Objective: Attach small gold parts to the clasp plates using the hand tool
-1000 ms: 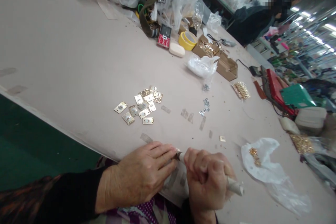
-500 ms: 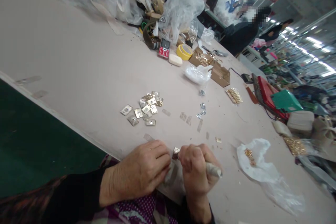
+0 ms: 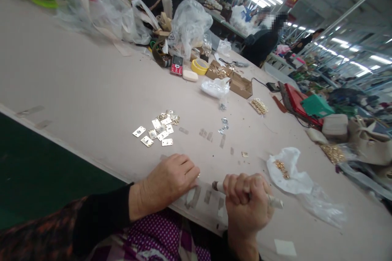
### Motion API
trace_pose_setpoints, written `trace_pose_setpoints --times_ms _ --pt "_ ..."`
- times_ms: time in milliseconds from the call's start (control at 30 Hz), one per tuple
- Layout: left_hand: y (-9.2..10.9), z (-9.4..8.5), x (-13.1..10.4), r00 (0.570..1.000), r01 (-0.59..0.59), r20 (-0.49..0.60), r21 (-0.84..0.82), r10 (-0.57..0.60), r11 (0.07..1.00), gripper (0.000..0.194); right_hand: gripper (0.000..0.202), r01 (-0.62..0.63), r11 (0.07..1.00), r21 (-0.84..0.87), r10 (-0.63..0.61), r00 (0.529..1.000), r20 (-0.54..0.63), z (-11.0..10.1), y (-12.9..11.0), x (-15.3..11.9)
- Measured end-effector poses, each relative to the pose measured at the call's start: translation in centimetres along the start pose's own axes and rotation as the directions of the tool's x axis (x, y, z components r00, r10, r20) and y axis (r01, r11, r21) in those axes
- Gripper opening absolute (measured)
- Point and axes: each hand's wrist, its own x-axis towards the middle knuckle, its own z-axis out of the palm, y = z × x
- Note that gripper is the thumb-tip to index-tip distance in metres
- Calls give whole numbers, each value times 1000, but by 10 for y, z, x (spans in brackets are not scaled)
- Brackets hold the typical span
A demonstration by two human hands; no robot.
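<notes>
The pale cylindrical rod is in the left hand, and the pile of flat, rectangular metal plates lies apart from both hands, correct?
Wrong hand: the head view shows the pale cylindrical rod in the right hand. The pile of plates lies apart as stated.

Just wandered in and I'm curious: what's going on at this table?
At a pale, smooth table, a person's right hand grips a pale, rod-shaped tool with its dark tip pointing left. The left hand has its fingertips at a small metal plate, mostly hidden; the tool is clear of it. Beyond lies a cluster of gold-toned, rectangular metal plates. To the right, small gold-coloured pieces lie on crumpled white plastic.
</notes>
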Motion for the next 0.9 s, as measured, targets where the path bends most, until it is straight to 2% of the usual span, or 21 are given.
trace_pose_setpoints --times_ms 100,200,300,400,633,767,900 --pt "21 0 -17 996 65 -61 -22 -66 998 10 34 -17 997 81 24 996 -87 -2 8 1" --pt "29 -1 -27 992 43 -117 -84 -53 996 13 32 -74 980 185 104 981 -161 -4 17 8" --pt "21 -5 -25 996 41 -78 -95 -48 995 20 33 -135 954 268 190 963 -192 -6 26 20" --pt "10 -7 -20 999 16 -42 -75 -19 997 31 36 -189 929 317 252 952 -171 -6 34 29" --pt "8 -2 -19 998 24 -53 -60 -28 998 25 33 -259 866 429 386 891 -241 -2 43 34" --pt "8 -1 -19 998 24 -55 -54 -27 998 25 32 -251 858 449 395 881 -261 -2 43 33" --pt "6 -1 -19 998 7 -61 -38 -9 999 26 33 -231 895 381 336 912 -236 1 42 32"
